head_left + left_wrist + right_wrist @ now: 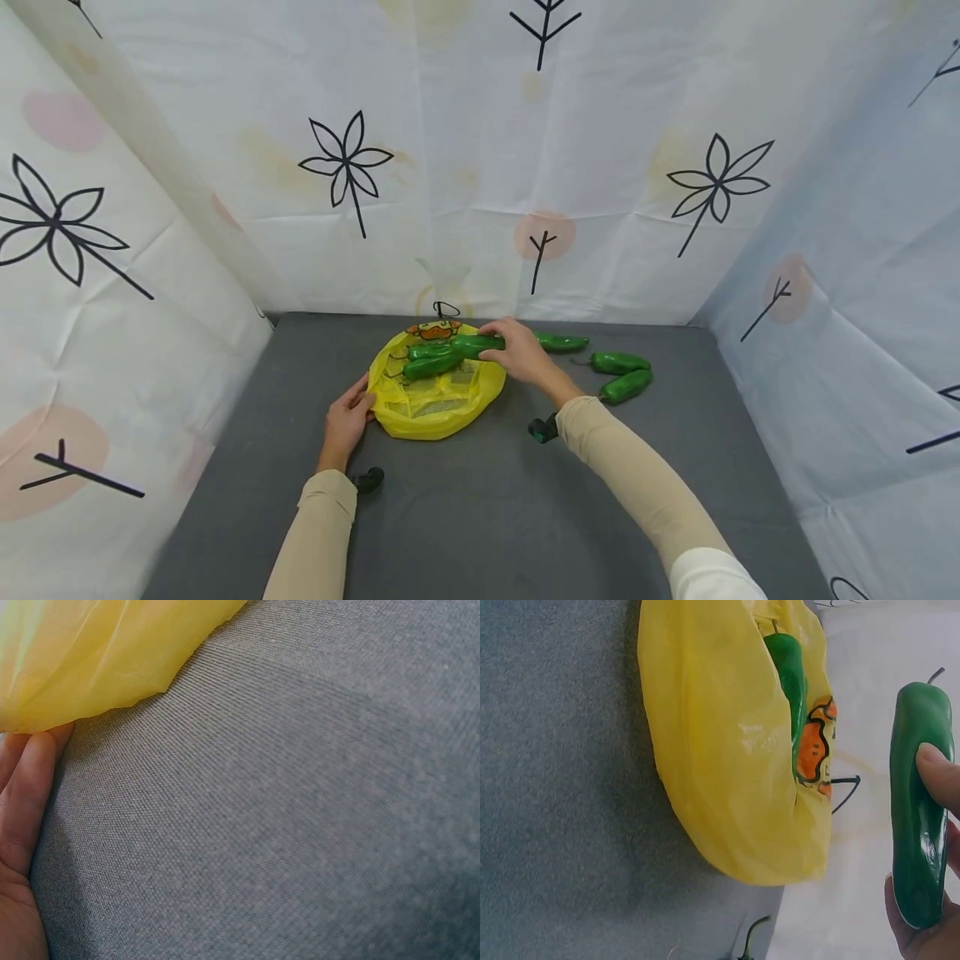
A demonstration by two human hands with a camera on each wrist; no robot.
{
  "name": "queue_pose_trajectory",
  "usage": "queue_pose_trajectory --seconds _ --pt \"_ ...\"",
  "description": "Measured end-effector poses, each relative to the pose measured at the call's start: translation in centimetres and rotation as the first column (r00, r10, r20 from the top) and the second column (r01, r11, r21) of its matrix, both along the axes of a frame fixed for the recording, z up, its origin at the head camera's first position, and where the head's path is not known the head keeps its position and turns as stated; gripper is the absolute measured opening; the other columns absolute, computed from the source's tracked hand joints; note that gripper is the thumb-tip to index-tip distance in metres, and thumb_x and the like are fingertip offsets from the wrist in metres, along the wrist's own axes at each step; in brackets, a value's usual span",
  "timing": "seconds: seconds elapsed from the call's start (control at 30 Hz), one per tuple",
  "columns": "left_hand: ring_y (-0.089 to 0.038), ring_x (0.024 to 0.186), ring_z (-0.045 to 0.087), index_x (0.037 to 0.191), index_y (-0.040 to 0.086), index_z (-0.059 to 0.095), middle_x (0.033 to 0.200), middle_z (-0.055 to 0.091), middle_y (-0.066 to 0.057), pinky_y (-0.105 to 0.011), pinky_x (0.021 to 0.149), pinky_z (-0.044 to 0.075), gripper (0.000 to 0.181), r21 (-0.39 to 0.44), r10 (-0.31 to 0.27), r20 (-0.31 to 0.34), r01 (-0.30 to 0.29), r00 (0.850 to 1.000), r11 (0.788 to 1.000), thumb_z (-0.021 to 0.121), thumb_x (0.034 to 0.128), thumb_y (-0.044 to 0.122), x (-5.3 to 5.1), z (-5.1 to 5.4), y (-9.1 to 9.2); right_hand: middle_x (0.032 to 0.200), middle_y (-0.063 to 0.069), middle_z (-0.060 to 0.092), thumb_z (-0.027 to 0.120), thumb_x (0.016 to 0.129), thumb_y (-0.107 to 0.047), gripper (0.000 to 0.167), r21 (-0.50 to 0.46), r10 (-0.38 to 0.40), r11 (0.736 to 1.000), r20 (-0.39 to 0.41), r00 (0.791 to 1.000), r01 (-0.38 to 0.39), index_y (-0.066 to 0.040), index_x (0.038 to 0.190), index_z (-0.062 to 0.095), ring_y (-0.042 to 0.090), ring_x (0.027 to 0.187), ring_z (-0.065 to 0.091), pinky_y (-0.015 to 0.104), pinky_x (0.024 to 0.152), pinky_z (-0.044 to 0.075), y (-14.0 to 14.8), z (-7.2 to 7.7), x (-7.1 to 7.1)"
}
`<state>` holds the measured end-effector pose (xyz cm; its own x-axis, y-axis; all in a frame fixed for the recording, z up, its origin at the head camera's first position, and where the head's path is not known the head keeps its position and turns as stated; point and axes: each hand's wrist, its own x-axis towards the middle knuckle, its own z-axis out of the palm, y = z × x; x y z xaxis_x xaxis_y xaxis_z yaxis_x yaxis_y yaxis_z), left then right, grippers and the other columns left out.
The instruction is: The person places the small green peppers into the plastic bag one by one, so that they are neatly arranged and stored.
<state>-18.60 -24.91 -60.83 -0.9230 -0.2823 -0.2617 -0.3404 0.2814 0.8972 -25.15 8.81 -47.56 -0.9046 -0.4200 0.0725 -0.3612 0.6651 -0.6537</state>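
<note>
1. A glossy green pepper [474, 346] hangs in a person's right hand [521, 354], clear of the rim of the yellow bag [431, 427] and over its open mouth.
2. The right grip is clamped on the pepper, thumb on one flank and fingers on the other.
3. Seen from the head, the pepper's long axis runs roughly left to right; it reaches leftward from the grip, stem end leading, with the bag below. The right hand is the nearer one.
4. At the bag's left edge, the left hand [348, 421] pinches the yellow film, some fingertips hidden beneath it.
5. Inside the bag, two peppers [431, 367] lie side by side, stems to the left.
6. To the right, three loose peppers [626, 387] rest on the grey worktop [465, 533], before a white backdrop [472, 150] printed with plants.
</note>
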Motion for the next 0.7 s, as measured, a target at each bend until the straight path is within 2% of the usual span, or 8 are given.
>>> queue_pose_trajectory --seconds 0.2,0.37,0.5,0.7 --pt "-0.003 0.098 0.066 0.152 0.038 0.049 0.143 0.064 -0.008 -0.015 0.077 0.055 0.051 0.008 -0.008 0.012 0.007 1.0 1.0 0.062 0.1028 0.037 -0.1 -0.2 0.3 0.132 0.007 0.064 0.075 0.094 -0.02 0.038 -0.002 0.014 1.0 0.019 1.0 -0.014 -0.012 0.131 0.067 0.027 0.124 0.059 0.047 0.105 0.05 -0.6 -0.1 0.2" --pt "-0.007 0.101 0.066 0.151 0.04 0.049 0.142 0.064 -0.005 -0.014 0.077 0.055 0.049 0.0 0.003 0.008 -0.003 1.0 1.0 0.061 0.1034 0.036 -0.2 -0.3 0.1 0.133 0.009 0.065 0.075 0.094 -0.02 0.038 0.018 0.069 0.997 0.003 0.998 -0.069 -0.011 0.13 0.068 0.029 0.126 0.059 0.048 0.107 0.049 -1.8 -0.2 0.1" --pt "-0.005 0.101 0.066 0.152 0.041 0.047 0.145 0.062 -0.005 -0.013 0.077 0.054 0.05 -0.005 -0.002 0.007 0.003 1.0 1.0 0.06 0.1038 0.038 -0.2 -0.3 -0.2 0.134 0.009 0.065 0.074 0.094 -0.021 0.039 0.046 0.107 0.993 0.004 0.994 -0.107 -0.011 0.132 0.067 0.029 0.126 0.059 0.047 0.108 0.048 -3.0 0.0 -0.2" --pt "-0.001 0.096 0.065 0.152 0.041 0.046 0.145 0.062 -0.005 -0.012 0.077 0.054 0.051 -0.001 -0.015 0.009 0.015 1.0 1.0 0.06 0.1036 0.039 -0.1 -0.2 -0.2 0.131 0.008 0.066 0.075 0.094 -0.019 0.039 0.098 0.115 0.989 -0.014 0.993 -0.113 -0.011 0.131 0.068 0.028 0.122 0.061 0.048 0.108 0.048 -4.3 0.0 -0.1"
